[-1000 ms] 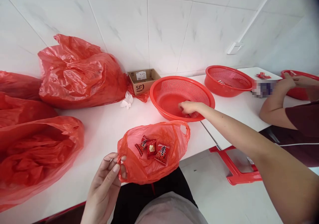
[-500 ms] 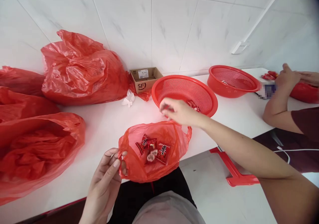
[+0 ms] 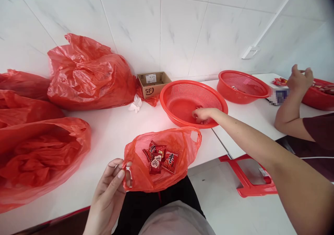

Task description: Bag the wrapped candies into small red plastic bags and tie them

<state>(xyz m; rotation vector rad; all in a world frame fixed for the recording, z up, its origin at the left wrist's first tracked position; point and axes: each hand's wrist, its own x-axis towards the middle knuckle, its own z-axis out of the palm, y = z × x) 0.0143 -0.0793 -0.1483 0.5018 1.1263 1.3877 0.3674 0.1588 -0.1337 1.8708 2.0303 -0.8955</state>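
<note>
My left hand (image 3: 111, 186) pinches the left handle of a thin red plastic bag (image 3: 141, 179), whose mouth is spread wide above my lap. Inside it lie several small red snack packets (image 3: 170, 162) with printed characters. My right hand (image 3: 202, 115) is down in a red perforated plastic basket (image 3: 180, 109), at its right side. Its fingers curl over a few small red packets there, and what they hold is mostly hidden by the hand.
Large red plastic bags (image 3: 91, 78) fill the table's left, one gaping open (image 3: 39, 162). Behind are a small carton (image 3: 153, 81) and crumpled tissue (image 3: 135, 104). A second red basket (image 3: 242, 85) stands right, near a co-worker's arm (image 3: 292, 109). A red stool (image 3: 242, 182) is below.
My right hand has moved from above the bag to the right and down into the basket. Another dark red packet now lies flat in the bag. The co-worker's hand has shifted.
</note>
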